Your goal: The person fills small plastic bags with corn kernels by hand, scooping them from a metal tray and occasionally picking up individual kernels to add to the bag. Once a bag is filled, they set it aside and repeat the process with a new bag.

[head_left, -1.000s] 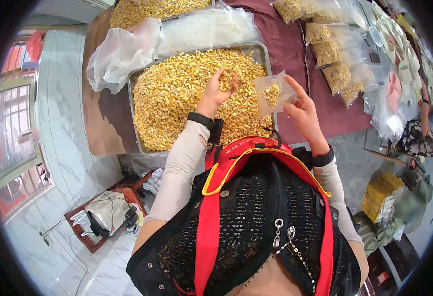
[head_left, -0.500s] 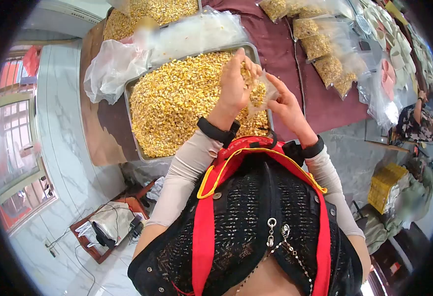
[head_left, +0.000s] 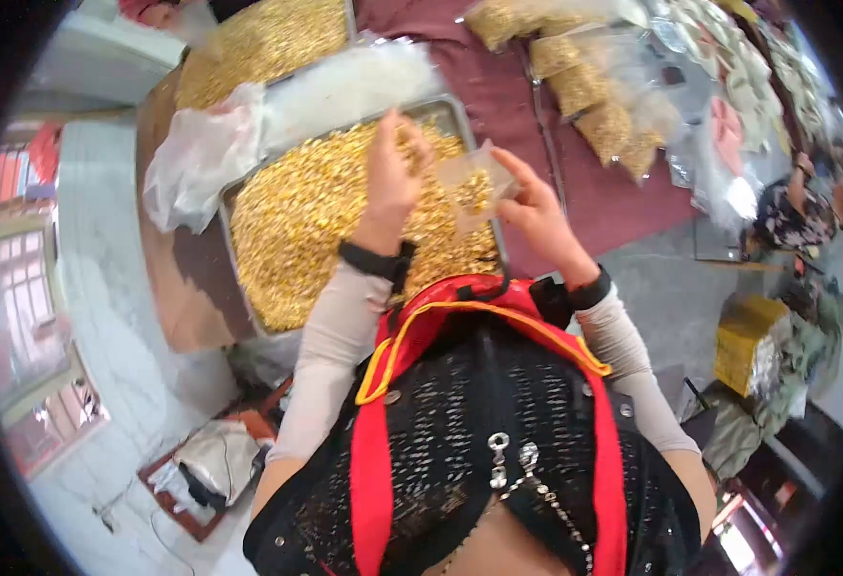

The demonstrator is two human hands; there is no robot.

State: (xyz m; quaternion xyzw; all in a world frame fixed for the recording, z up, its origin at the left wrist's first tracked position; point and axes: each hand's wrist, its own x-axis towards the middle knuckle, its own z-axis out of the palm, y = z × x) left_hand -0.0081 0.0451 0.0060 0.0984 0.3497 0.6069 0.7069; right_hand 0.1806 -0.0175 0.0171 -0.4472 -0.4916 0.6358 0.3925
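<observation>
In my right hand (head_left: pixel 536 213), a small clear plastic bag (head_left: pixel 472 187) is pinched by its side, with some yellow corn kernels inside. My left hand (head_left: pixel 394 178) is just to the left of the bag and apart from it, over a metal tray (head_left: pixel 463 123) heaped with corn kernels (head_left: pixel 316 221). Its fingers are curled and slightly blurred; what they hold, if anything, is hard to make out.
Behind lies a second heap of corn kernels (head_left: pixel 263 48). Crumpled plastic (head_left: pixel 205 158) and a clear sheet (head_left: pixel 359 91) lie between the trays. Filled bags (head_left: pixel 604 125) rest on the maroon cloth (head_left: pixel 498 106). Another person (head_left: pixel 791 211) is at the far right.
My left hand has moved left, away from the bag it was touching. The bag now shows more fully, still in my right hand. The whole view has shifted slightly.
</observation>
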